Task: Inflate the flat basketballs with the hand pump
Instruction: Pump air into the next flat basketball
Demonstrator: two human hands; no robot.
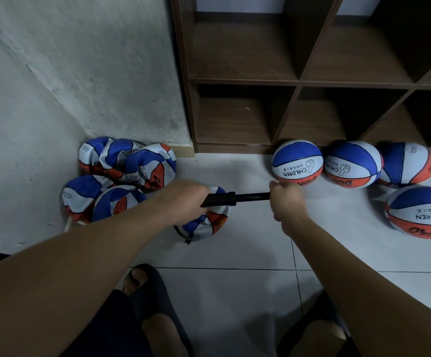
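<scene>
The person crouches over a white tiled floor (235, 292), both arms stretched forward. The left hand (181, 199) is clenched around the black barrel of the pump (224, 198), which lies roughly level above a half-flat ball (204, 222) resting on the floor. The right hand (286, 199) is closed in a fist at the far end of the thin pump rod, apparently gripping the handle, though the handle itself is hidden inside the fingers. The rod is partly drawn out between the two hands.

Taking the pump as the landmark: the ball under it is crumpled, blue, white and orange, with a small dark piece hanging at its lower edge, perhaps the hose. Left of the pump and beyond it, a heap of flat balls (121, 176) sits in the corner against the rough white wall (80, 73). Right of the pump, four round balls (297, 163) lie on the floor, three in a row along the foot of a dark wooden shelf (297, 83) and one nearer the person. Below the pump, two feet in dark sandals (145, 282) stand on the tiles.
</scene>
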